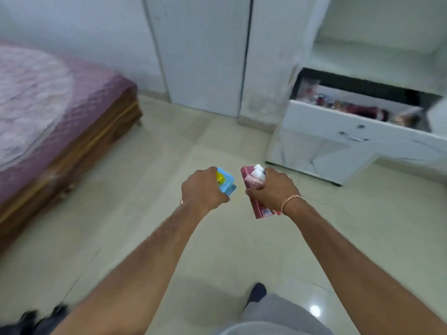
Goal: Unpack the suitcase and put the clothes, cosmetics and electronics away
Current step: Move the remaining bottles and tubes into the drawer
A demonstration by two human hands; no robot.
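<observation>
Over the floor, your left hand (204, 187) grips a blue pack (226, 183) and your right hand (273, 187) grips pink boxes (256, 189); carry them to the open drawer (338, 122).

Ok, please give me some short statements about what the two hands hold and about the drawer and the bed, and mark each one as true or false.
1. The left hand grips a blue item with a yellow cap. True.
2. The right hand holds nothing. False: it grips a pink box together with small white and pink bottles.
3. The white drawer ahead on the right is pushed closed. False: it stands pulled open, with items inside.
4. The bed lies to the person's left and has a purple cover. True.
5. The hands rest on the floor. False: both are held up in the air above it.
</observation>
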